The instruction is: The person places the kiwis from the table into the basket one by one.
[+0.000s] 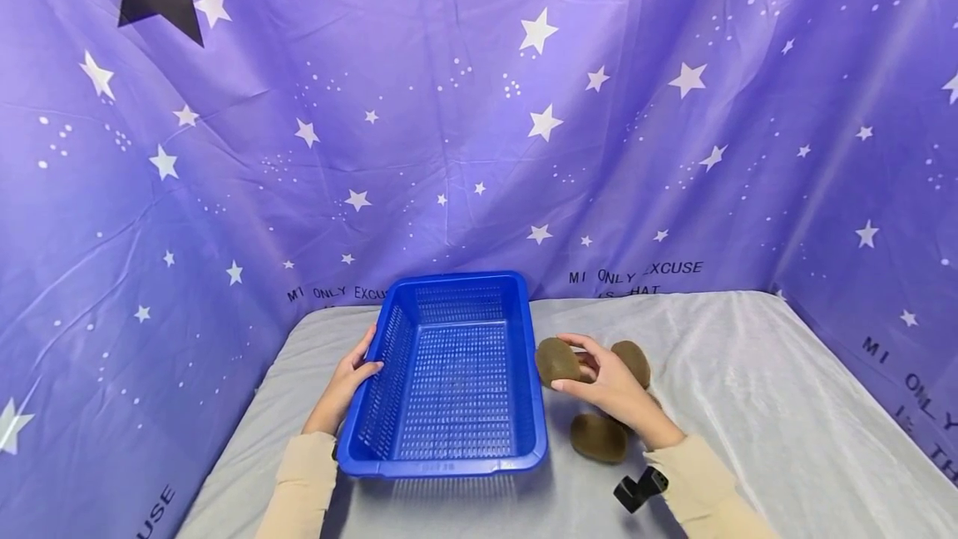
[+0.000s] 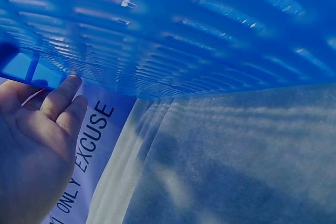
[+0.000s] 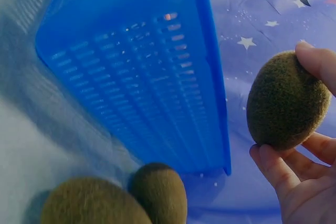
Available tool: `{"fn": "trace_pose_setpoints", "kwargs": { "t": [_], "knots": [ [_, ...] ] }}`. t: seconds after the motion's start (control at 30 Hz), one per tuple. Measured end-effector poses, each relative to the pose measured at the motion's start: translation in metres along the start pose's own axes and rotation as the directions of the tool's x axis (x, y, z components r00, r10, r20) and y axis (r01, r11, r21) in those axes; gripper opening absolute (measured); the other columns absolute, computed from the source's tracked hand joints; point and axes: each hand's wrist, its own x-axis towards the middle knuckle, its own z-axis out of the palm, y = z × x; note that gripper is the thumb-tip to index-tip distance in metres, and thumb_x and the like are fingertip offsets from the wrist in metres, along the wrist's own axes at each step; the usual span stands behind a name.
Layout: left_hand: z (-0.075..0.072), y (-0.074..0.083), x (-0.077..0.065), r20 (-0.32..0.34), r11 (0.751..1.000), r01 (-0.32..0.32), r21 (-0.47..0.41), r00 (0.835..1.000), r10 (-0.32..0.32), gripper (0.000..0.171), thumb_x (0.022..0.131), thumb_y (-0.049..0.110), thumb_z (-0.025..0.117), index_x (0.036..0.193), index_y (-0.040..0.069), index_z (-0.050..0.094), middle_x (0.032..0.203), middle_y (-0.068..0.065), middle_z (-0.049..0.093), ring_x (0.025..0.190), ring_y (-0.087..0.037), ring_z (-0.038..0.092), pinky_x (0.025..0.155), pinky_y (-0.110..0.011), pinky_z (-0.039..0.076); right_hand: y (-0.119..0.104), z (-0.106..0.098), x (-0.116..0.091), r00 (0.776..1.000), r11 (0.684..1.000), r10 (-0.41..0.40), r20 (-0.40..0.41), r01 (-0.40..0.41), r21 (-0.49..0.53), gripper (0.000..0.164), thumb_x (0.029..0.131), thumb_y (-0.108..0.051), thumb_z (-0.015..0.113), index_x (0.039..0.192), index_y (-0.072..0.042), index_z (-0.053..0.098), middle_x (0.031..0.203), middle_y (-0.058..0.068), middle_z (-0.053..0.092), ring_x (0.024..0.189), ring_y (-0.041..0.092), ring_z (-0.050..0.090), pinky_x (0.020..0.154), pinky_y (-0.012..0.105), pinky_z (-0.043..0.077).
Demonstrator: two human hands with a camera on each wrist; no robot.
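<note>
Kiwi [image 1: 557, 362] in right grip [image 1: 612, 387], just right of basket [image 1: 460, 393]. We judge it light, fairly firm, fuzzy enough not to slip, bruised by hard squeezing; we'd hold it round middle. Right grip part-spread, thumb and fingers pinching kiwi. Left grip [image 1: 347, 387] pinches basket's left rim. Other kiwis [image 1: 599, 439] on table [image 1: 748, 398], right of basket.

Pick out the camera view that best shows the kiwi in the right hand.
The right wrist view: there the held kiwi appears large, its fuzzy skin clear, gripped by the right hand. The head view shows it smaller, near the right rim of the blue basket. The left wrist view does not show it.
</note>
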Motion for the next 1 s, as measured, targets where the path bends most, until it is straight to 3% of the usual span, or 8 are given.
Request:
{"fn": "trace_pose_setpoints", "kwargs": {
  "t": [0.27,0.53,0.77,1.0],
  "knots": [
    [0.001,0.001,0.0,-0.007,1.0,0.021,-0.004,1.0,-0.021,0.07,0.093,0.005,0.048,0.153,0.018,0.014,0.148,-0.023,0.027,0.103,-0.018,0.055,0.08,-0.031,0.052,-0.004,0.02,0.014,1.0,1.0,0.008,-0.002,-0.008,0.016,0.067,0.077,-0.022,0.078,0.134,-0.008,0.047,0.125,0.015,0.055,0.108,0.027,0.058,0.09,0.03,0.047],
    [0.001,0.002,0.0,-0.008,1.0,0.006,0.026,1.0,-0.006,0.07,0.093,0.006,0.049,0.152,0.017,0.014,0.152,-0.02,0.022,0.107,-0.015,0.051,0.082,-0.027,0.05,-0.006,0.039,0.025,0.998,0.998,-0.064,0.027,0.065,-0.021,0.071,0.076,-0.024,0.078,0.136,-0.003,0.045,0.126,0.018,0.054,0.109,0.029,0.059,0.09,0.034,0.049],
    [0.002,0.003,-0.001,0.009,1.0,-0.004,0.007,1.0,0.003,0.07,0.093,0.005,0.047,0.153,0.013,0.01,0.15,-0.024,0.022,0.106,-0.019,0.052,0.081,-0.03,0.052,-0.006,0.047,0.034,0.998,0.995,-0.06,0.02,0.061,-0.075,0.072,0.074,-0.025,0.08,0.135,-0.004,0.047,0.128,0.012,0.054,0.107,0.024,0.059,0.089,0.034,0.049],
    [0.002,0.001,0.0,-0.015,0.999,-0.004,0.04,1.0,0.005,0.07,0.093,0.007,0.05,0.152,0.016,0.015,0.155,-0.015,0.018,0.114,-0.015,0.045,0.085,-0.024,0.048,-0.005,0.05,0.039,0.995,0.986,-0.104,0.009,0.104,-0.128,0.071,0.074,-0.027,0.08,0.133,-0.001,0.049,0.125,0.014,0.056,0.109,0.028,0.057,0.091,0.04,0.048]
  ]
}}
